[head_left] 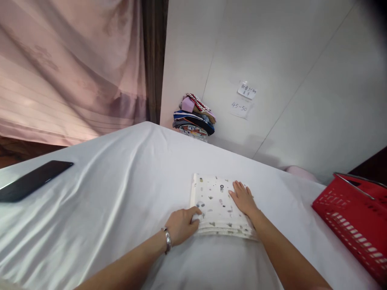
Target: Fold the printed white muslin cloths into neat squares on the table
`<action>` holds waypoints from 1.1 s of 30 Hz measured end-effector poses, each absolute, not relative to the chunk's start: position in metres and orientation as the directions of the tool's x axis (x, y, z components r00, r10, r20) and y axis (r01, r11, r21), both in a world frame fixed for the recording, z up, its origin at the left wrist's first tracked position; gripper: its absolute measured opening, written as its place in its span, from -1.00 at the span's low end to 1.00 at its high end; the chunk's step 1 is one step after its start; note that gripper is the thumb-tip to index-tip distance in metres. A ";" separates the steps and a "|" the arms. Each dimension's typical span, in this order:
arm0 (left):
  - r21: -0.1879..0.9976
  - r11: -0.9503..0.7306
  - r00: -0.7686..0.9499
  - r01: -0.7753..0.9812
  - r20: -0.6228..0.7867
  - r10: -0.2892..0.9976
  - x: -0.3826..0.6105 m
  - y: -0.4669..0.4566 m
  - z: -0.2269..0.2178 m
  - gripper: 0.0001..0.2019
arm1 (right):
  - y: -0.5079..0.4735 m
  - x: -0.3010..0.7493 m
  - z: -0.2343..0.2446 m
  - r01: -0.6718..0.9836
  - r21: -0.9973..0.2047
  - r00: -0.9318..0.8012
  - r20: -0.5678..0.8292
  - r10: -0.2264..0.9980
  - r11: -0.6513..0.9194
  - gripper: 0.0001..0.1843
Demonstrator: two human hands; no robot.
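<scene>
The left hand point(181, 225) sits at the left edge of a folded cloth point(215, 201), near its front corner. Its thumb lies on top of the fabric and its fingers curl down along the side. Whether they reach under the layers and grip them cannot be told. A silver bracelet point(167, 240) circles that wrist. The right hand point(243, 198) is released and flat, palm down with the fingers spread, pressing on the right part of the same cloth.

The folded cloth is white with small scattered printed motifs. It is folded into a squarish stack of several layers and lies on the white-covered table point(121, 181), a little right of centre and close to the person.

Nothing stands between the hands and the cloth, and the sheet around it is bare but wrinkled. A dark phone point(33, 180) lies flat at the table's left edge, well apart from the hands. A red basket point(356, 217) with a metal handle sits at the right edge, also well clear. At the far end a pile of folded clothes point(195, 117) in mixed colours rests against the white wall point(302, 60). Two paper notes point(243, 98) are stuck to that wall. The lower one reads 45-50, and the upper one is too small to read. A pink curtain point(69, 68) hangs at the left.
</scene>
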State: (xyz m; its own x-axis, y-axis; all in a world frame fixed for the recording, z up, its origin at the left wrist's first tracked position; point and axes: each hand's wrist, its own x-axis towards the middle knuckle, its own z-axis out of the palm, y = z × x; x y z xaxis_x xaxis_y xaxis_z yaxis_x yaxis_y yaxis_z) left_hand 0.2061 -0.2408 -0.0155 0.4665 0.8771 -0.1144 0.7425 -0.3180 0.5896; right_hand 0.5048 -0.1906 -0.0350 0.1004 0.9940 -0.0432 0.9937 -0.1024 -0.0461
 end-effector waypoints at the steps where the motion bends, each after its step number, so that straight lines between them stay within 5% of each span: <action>1: 0.590 -0.322 0.468 0.741 -0.108 0.877 0.206 -0.241 -0.016 -0.65 | -0.190 0.506 -0.036 0.994 -0.049 0.096 -0.043 0.994 -0.098 -0.33; 15: 0.594 -0.343 0.468 0.728 -0.066 0.881 0.205 -0.240 -0.019 -0.67 | -0.226 0.521 -0.029 0.972 -0.140 0.186 -0.034 0.982 -0.189 -0.40; 26: 0.607 -0.343 0.473 0.717 -0.062 0.879 0.204 -0.241 -0.013 -0.68 | -0.278 0.547 -0.047 0.804 -0.516 0.382 0.065 0.922 -0.297 -0.36; 33: 0.659 -0.302 0.434 0.689 -0.041 0.900 0.204 -0.241 -0.016 -0.71 | -0.290 0.544 -0.040 0.776 -0.451 0.483 -0.023 0.875 -0.440 -0.25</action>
